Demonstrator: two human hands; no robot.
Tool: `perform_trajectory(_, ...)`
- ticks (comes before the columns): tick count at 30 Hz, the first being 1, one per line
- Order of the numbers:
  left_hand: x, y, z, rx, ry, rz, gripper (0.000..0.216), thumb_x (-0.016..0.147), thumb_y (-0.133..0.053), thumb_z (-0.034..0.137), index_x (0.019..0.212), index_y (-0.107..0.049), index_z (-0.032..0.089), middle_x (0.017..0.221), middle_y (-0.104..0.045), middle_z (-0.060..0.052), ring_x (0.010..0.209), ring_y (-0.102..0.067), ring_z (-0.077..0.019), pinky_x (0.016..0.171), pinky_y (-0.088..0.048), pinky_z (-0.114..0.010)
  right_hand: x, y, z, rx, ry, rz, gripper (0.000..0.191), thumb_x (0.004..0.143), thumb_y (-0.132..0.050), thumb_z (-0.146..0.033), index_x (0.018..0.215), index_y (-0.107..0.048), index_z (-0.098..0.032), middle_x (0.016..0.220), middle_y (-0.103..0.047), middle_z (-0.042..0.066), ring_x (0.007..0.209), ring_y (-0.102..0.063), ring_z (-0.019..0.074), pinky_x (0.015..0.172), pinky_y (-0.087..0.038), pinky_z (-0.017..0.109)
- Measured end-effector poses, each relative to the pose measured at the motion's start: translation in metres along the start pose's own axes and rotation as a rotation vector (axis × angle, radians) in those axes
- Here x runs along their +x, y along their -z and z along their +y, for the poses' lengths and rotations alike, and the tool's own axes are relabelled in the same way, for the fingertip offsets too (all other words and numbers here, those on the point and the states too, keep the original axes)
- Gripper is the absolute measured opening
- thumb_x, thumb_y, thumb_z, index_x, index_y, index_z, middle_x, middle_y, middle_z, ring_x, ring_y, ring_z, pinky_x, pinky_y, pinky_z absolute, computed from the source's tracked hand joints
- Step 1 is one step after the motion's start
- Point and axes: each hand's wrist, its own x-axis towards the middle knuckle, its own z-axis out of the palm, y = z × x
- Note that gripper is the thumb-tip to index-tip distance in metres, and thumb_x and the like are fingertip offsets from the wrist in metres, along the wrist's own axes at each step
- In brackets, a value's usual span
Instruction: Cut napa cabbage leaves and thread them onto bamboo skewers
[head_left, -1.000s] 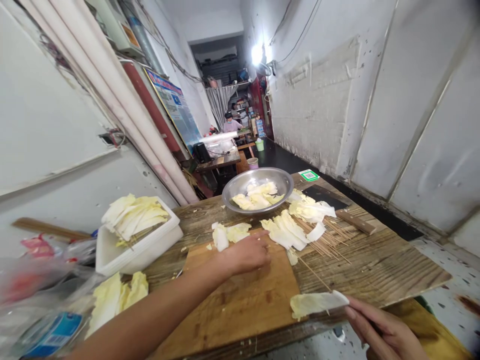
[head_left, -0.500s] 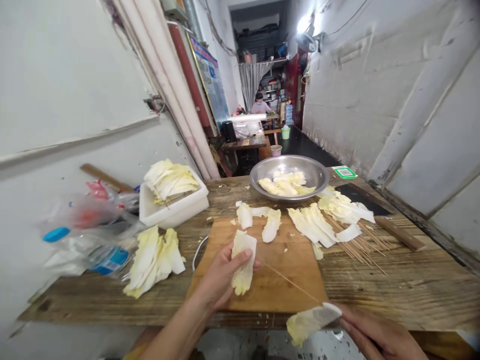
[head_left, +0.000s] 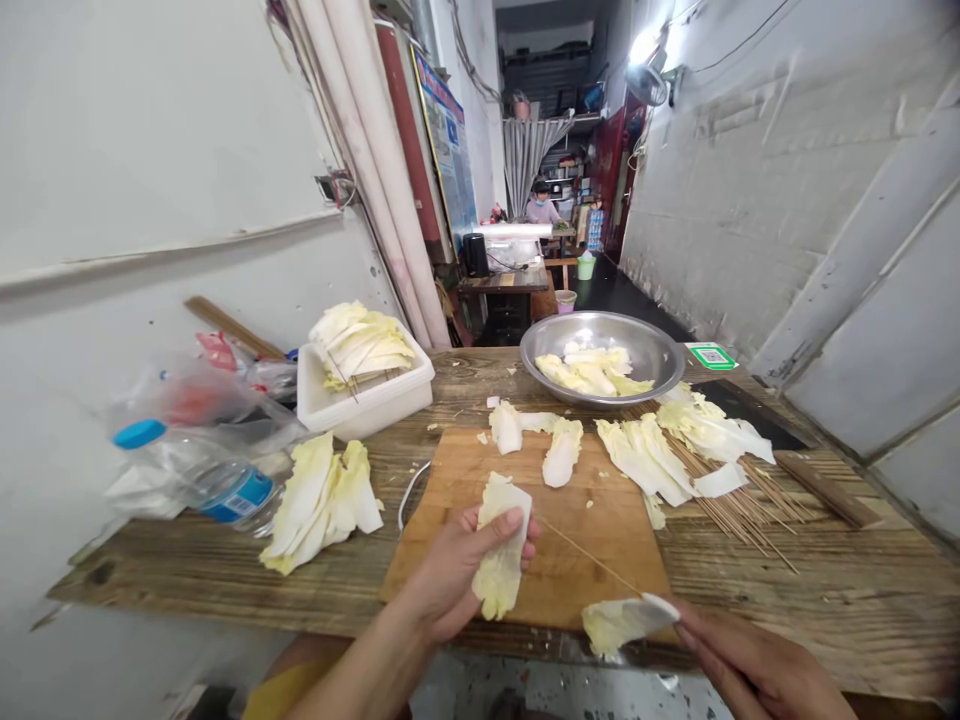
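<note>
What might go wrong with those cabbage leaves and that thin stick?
The thin brown wooden skewer points toward the left hand, so it might prick it. The yellowish cabbage leaf in that hand could tear if squeezed. A second yellowish leaf, pinched by the right hand near the edge of the brown wooden table, might fall.

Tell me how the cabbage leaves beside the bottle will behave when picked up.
The cabbage leaves would probably droop at their thin, ruffled yellow edges. Their pale parts look thicker, so may stay firmer. Loosely overlapped, they could slip apart.
</note>
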Motion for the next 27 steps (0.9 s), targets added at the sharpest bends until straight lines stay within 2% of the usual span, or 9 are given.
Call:
perform_trajectory(3, 0.001, 0.001, -0.002, -0.006, 0.005, -0.013, 0.029, 0.063, -0.084, 0.031, 0.076, -0.069, 0.01, 0.07, -0.068, -0.003, 0.056, -0.06, -0.0075, 0.055, -0.048, -0.017, 0.002, 0.002, 0.0, 0.003, 0.002, 0.0, 0.049, 0.093, -0.046, -0.018, 0.139, -0.04, -0.033, 0.11, -0.07, 0.001, 0.09, -0.069, 0.0115, 0.078, -0.052, 0.015)
perform_trajectory(19, -0.001, -0.009, 0.0, -0.001, -0.006, -0.026, 0.03, 0.06, -0.086, 0.032, 0.073, -0.069, 0.01, 0.068, -0.067, -0.003, 0.055, -0.059, -0.0075, 0.055, -0.046, -0.017, -0.005, 0.002, 0.003, 0.064, -0.058, 0.028, 0.043, 0.09, -0.051, -0.018, 0.132, -0.054, -0.029, 0.11, -0.07, 0.004, 0.092, -0.069, 0.0197, 0.076, -0.056, 0.022)
perform_trajectory(27, -0.005, -0.013, 0.001, 0.099, -0.089, 0.058, 0.035, 0.053, -0.088, 0.037, 0.071, -0.071, 0.012, 0.068, -0.069, -0.003, 0.057, -0.058, -0.0079, 0.057, -0.045, -0.018, -0.009, 0.002, 0.004, 0.031, -0.093, -0.027, 0.04, 0.091, -0.049, -0.02, 0.13, -0.054, -0.029, 0.114, -0.068, 0.003, 0.097, -0.067, 0.0169, 0.082, -0.054, 0.022)
